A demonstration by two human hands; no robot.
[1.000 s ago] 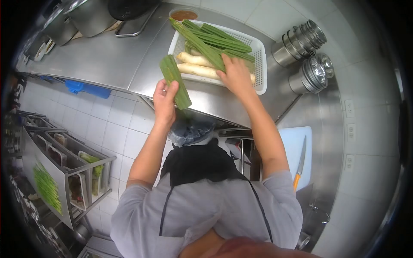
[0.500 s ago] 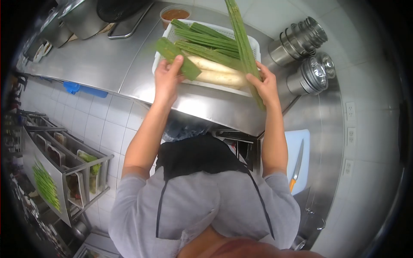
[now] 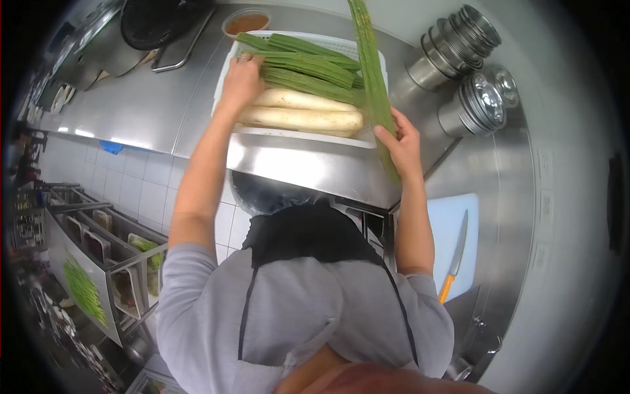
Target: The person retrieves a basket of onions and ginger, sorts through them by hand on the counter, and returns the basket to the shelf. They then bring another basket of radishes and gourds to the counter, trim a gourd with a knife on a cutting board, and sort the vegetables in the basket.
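Observation:
A white plastic basket (image 3: pixel 298 137) stands on the steel counter (image 3: pixel 164 98). It holds two white radishes (image 3: pixel 302 118) and a pile of green ridged gourds (image 3: pixel 308 65). My left hand (image 3: pixel 240 80) reaches into the basket's left end, its fingers curled over the ends of the green gourds there. To the right of the basket, my right hand (image 3: pixel 401 146) grips one long ridged gourd (image 3: pixel 369 59). This gourd stands nearly upright, and its top runs out of view.
Stacks of steel containers (image 3: pixel 459 46) and lidded pots (image 3: pixel 484 98) stand at the right. A sauce bowl (image 3: pixel 245 23) and a dark pan (image 3: pixel 161 20) sit behind the basket. A knife (image 3: pixel 456 253) lies on a pale cutting board (image 3: pixel 446 223). A tray rack (image 3: pixel 98 256) stands low on the left.
My left hand carried its short green gourd into the basket's left end. My right hand lifted a long gourd from the basket and now holds it upright at the right.

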